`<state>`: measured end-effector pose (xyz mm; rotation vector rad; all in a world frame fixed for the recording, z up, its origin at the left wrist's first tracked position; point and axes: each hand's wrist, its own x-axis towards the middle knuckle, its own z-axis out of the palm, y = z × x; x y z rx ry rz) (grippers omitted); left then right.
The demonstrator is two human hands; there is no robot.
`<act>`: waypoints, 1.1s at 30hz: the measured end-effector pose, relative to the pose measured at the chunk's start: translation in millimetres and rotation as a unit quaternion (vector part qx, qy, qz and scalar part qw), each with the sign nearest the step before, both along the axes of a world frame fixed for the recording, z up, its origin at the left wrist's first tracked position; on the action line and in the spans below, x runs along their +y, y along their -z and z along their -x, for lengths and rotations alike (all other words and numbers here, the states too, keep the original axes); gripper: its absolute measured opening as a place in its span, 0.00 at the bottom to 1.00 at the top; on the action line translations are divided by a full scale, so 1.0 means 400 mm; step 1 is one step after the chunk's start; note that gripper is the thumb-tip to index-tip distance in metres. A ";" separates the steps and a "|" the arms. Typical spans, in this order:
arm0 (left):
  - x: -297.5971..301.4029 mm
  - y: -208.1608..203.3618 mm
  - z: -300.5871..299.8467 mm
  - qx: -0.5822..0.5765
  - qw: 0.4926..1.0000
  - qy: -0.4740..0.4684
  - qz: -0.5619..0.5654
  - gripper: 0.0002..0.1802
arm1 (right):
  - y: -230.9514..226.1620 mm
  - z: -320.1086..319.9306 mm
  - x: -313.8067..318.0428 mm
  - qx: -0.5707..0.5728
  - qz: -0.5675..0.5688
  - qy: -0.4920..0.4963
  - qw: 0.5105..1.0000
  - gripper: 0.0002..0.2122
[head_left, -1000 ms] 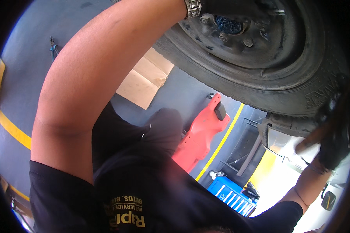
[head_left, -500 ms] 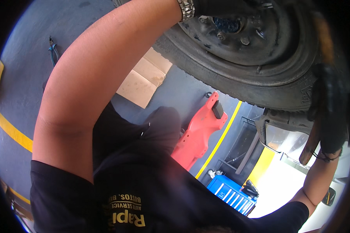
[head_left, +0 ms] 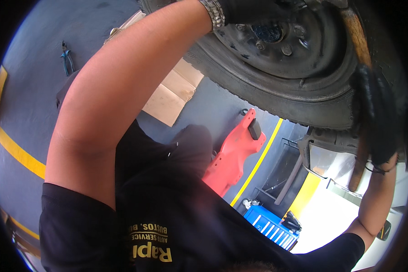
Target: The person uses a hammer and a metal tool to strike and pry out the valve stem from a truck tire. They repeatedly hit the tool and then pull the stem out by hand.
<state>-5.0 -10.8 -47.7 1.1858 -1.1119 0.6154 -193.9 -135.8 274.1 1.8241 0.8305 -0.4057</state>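
My right hand (head_left: 377, 115), in a black glove, is closed around the wooden handle of a hammer (head_left: 359, 38). The handle's end sticks out below my palm, and its metal head is partly cut off at the top edge. My left hand (head_left: 258, 10), also black-gloved, reaches to the upper part of a dark steel wheel (head_left: 322, 68). Its fingers look closed near a small shiny metal part, but what they hold is too dark to make out. Bolts and a dark hub centre (head_left: 267, 32) show just below my left hand. A knobbly tyre (head_left: 276, 102) surrounds the wheel.
Blue-handled pliers (head_left: 67, 61) and flattened cardboard (head_left: 172, 97) lie on the grey floor. A red creeper board (head_left: 233, 152) is beyond my knee. Further right are a black metal frame (head_left: 283, 179), a blue tool chest (head_left: 272, 226) and a white vehicle panel (head_left: 331, 208).
The hammer in my right hand has swung leftward, its head coming closer to the wheel and my left hand. My left hand stays at the wheel while the view has shifted slightly.
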 end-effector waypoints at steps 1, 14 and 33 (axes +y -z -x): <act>0.007 -0.001 0.006 0.030 0.999 0.018 -0.021 0.16 | 0.002 -0.004 0.014 -0.004 0.004 -0.008 1.000 0.25; 0.049 0.021 0.011 0.083 0.995 0.004 -0.050 0.15 | 0.030 -0.056 0.058 -0.008 -0.005 0.043 0.999 0.29; 0.251 -0.009 0.032 0.237 0.893 0.059 -0.378 0.15 | 0.586 0.332 0.030 0.018 -0.508 0.480 0.715 0.15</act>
